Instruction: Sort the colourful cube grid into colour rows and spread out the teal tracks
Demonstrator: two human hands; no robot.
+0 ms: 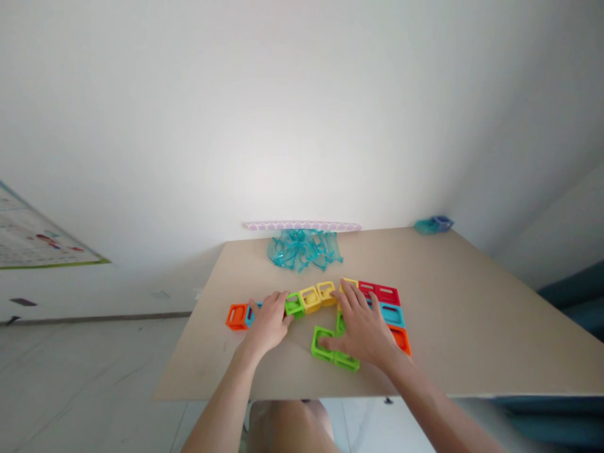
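Colourful hollow square toy blocks lie on the table in front of me. My left hand (pixel 268 319) curls over the middle of a slanting row, gripping blocks mostly covered by its fingers. Left of it show an orange block (pixel 236 316) and part of a blue block (pixel 251 314); to its right are a green block (pixel 294 305) and two yellow blocks (pixel 310 299). My right hand (pixel 362 324) is spread over a second cluster. Its thumb rests over a green block (pixel 323 351), while its fingers reach yellow blocks. Red (pixel 389 296), blue (pixel 392 316) and orange (pixel 401 340) blocks emerge beyond this hand.
A tangle of translucent teal plastic pieces (pixel 304 249) lies behind the blocks, before a purple-patterned strip (pixel 302 226) at the wall. A teal and a blue piece (pixel 442 223) sit at the back right corner. The table's front edge (pixel 297 399) runs close to my legs.
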